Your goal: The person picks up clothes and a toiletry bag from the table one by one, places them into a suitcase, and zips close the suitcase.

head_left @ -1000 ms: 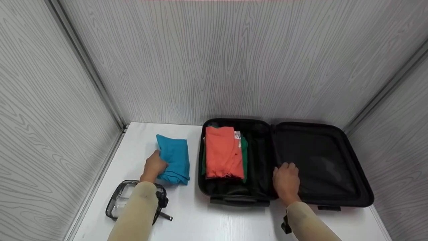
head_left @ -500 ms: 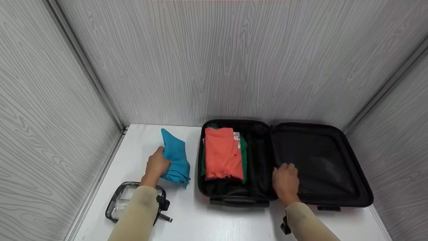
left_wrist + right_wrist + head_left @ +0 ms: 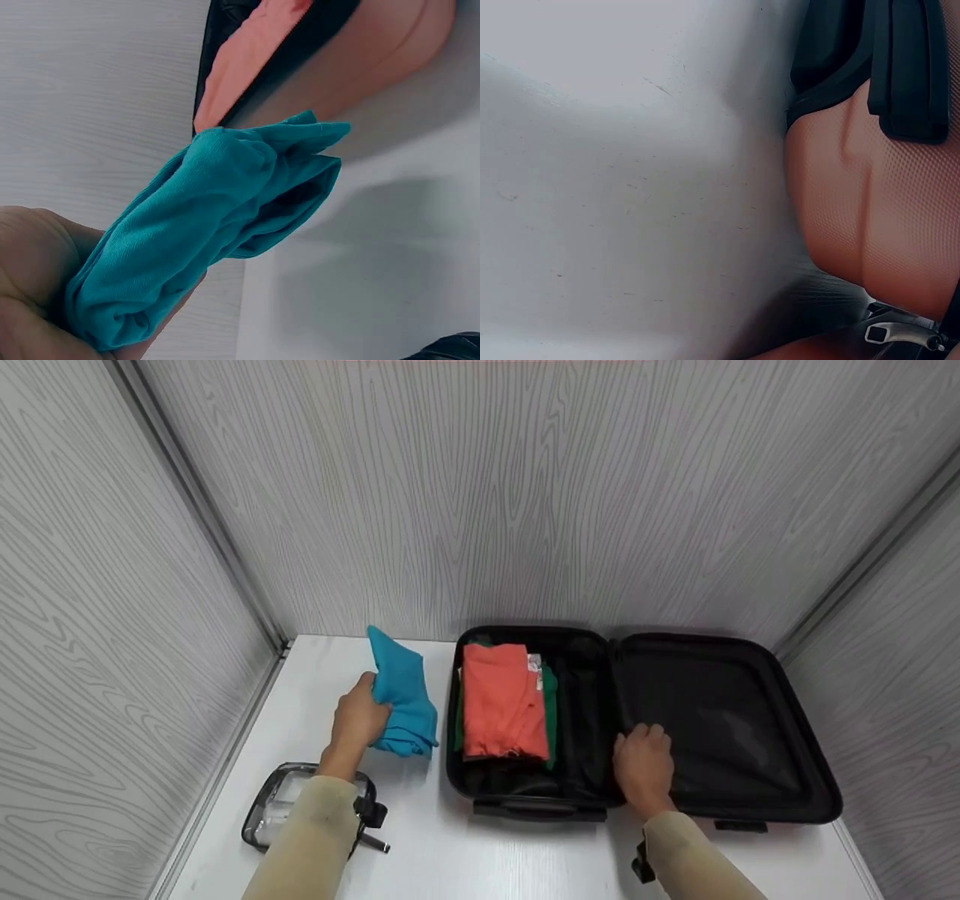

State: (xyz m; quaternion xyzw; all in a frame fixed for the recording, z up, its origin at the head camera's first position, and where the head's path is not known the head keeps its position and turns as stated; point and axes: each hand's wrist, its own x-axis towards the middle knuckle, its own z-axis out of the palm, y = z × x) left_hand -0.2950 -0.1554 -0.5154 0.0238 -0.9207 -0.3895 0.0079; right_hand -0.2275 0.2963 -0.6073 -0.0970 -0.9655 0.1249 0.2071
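Observation:
My left hand [image 3: 361, 714] grips a folded blue garment [image 3: 405, 694] by its left side, thumb on top. In the left wrist view the same garment [image 3: 202, 217] is a thick folded bundle, its one end tucked into the palm. Right of it lies an open suitcase [image 3: 581, 720], black inside and orange outside. Its left half holds a folded coral garment [image 3: 499, 701] on top of a green garment [image 3: 551, 709]. My right hand [image 3: 643, 765] holds the suitcase's near edge beside the hinge, fingers bent inward; their tips are hidden.
A clear pouch with black trim [image 3: 259, 802] lies under my left forearm, partly covered. The suitcase's handle [image 3: 540, 811] faces the front of the white table [image 3: 480, 862]. Grey wood-grain panels [image 3: 480, 510] close in the back and both sides.
My left hand has lifted the blue garment off the table, moving it up and slightly right; its far corner now points upward. The right hand has stayed on the suitcase.

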